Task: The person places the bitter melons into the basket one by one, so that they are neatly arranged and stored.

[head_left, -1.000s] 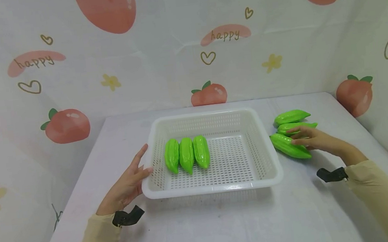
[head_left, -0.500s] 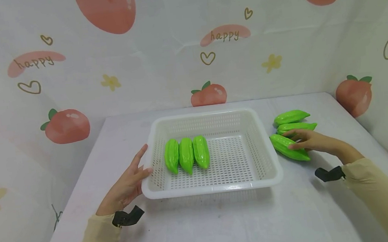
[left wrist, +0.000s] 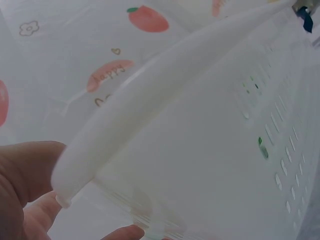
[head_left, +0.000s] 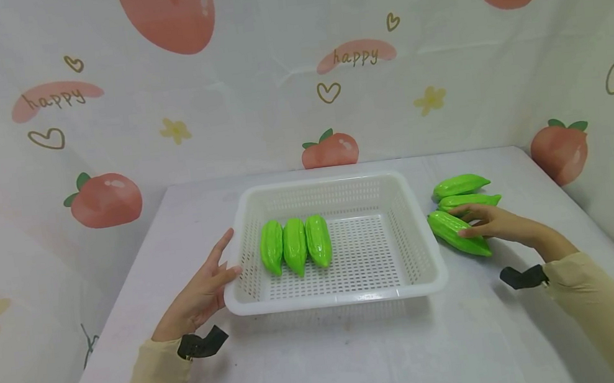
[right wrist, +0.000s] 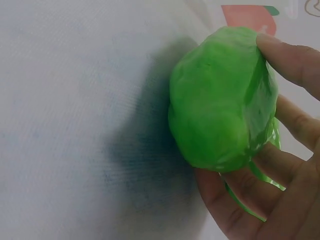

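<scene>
A white plastic basket (head_left: 336, 299) holds three glossy green bitter melons side by side, among them the middle bitter melon (head_left: 294, 246). My left hand (head_left: 203, 293) grips the basket's left side. Its thumb lies on the rim and its index finger stretches along the outside; the other fingers are partly hidden, with fingertips by the outer wall in the left wrist view. To the right of the basket, my right hand (head_left: 504, 225) holds the nearest bitter melon (right wrist: 215, 105), thumb on the near side and fingers curled over the far side. This melon appears low over the table.
Two more bitter melons lie behind the right hand: a middle one (head_left: 471, 200) and a farther one (head_left: 460, 185). A white cloth covers the table (head_left: 314, 365). The printed fabric backdrop (head_left: 252, 97) rises at the back and sides.
My right hand has closed its thumb and fingers round the nearest bitter melon, whose right end has shifted slightly towards me. The left hand and basket have stayed put.
</scene>
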Motion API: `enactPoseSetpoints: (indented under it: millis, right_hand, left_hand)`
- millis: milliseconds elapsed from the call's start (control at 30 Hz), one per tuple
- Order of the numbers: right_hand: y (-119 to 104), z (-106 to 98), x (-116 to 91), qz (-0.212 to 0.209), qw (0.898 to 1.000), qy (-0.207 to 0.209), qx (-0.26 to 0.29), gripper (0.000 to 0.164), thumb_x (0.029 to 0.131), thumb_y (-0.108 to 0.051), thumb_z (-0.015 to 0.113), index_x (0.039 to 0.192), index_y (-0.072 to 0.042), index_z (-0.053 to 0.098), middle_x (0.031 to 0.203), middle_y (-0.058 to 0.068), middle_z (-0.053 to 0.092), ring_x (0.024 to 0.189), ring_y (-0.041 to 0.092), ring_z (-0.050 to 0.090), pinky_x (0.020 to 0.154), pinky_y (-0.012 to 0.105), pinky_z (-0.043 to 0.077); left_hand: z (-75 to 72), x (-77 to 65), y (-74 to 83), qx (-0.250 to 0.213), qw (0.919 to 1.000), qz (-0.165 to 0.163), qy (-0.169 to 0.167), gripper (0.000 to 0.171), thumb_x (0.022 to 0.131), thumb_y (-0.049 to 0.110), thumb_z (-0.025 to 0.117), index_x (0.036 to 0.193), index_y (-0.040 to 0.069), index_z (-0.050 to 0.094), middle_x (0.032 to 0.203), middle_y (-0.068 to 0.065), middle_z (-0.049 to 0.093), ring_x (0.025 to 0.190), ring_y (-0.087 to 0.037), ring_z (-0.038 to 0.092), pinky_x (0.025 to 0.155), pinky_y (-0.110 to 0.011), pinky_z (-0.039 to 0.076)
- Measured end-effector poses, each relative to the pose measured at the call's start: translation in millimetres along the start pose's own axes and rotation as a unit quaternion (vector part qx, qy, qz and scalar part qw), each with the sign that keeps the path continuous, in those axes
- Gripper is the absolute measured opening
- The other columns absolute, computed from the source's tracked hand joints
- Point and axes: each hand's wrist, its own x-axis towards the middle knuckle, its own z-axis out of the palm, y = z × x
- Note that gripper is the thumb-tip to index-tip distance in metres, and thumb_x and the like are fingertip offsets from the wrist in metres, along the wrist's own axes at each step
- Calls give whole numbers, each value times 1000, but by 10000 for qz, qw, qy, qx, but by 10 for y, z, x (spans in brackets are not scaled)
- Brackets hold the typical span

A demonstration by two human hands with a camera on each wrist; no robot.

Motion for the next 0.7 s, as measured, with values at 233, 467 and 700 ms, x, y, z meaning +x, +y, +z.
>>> enactPoseSetpoints:
  millis: [233,467,700]
  right_hand:
    - [5,-42,-56,-79,9996,281,49,61,92,-25,64,143,-3,39,138,29,45,123,43,45,87,42,52]
    - [-29,-133,-102,-245,9961,770,351,59,94,-24,62,144,-4,37,132,27,49,102,-4,52,78,22,51]
    - [-200,-211,-111,-446,9885,913,1120,52,98,-17,56,145,-13,33,127,11,46,97,-1,57,78,20,52]
  left_hand:
    - [1,11,3,-119,9999,32,-42,82,99,10,52,151,51,3,151,-21,31,116,-28,59,86,-39,55]
    - [8,3,1,-6,10000,0,29,82,99,12,54,151,51,4,152,-18,31,116,-28,58,87,-39,55]
    - [8,-2,9,2,10000,13,23,81,99,12,54,151,51,4,152,-18,30,117,-29,57,88,-40,54]
